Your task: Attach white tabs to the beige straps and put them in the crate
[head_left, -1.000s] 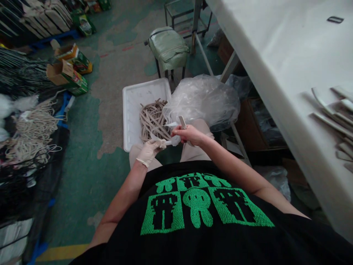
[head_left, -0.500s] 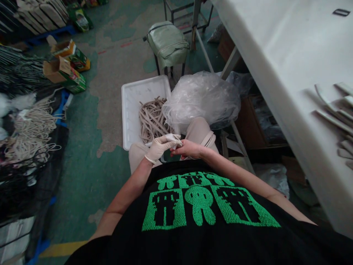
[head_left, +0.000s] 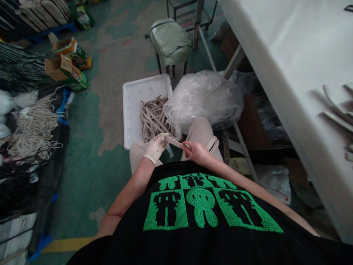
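Note:
A short pale strip (head_left: 175, 142) stretches between my two hands above my lap. My left hand (head_left: 156, 148), in a whitish glove, is closed on its left end. The bare fingers of my right hand (head_left: 195, 151) pinch its right end. A small translucent piece (head_left: 170, 151) hangs beneath the strip near my left hand. Just beyond my hands is a white bin (head_left: 131, 121) with a tangled heap of beige straps (head_left: 154, 117). A beige strap loop (head_left: 214, 144) lies on my right thigh.
A large clear plastic bag (head_left: 206, 97) bulges beside the bin. Behind it stands a stool with a green wrapped cushion (head_left: 171, 40). A white-topped table (head_left: 284, 48) with straps on it runs along the right. Cord bundles (head_left: 35, 129) and open cartons (head_left: 66, 73) are at left.
My hands have moved apart, and the pale strip now shows stretched between them. The view has shifted slightly.

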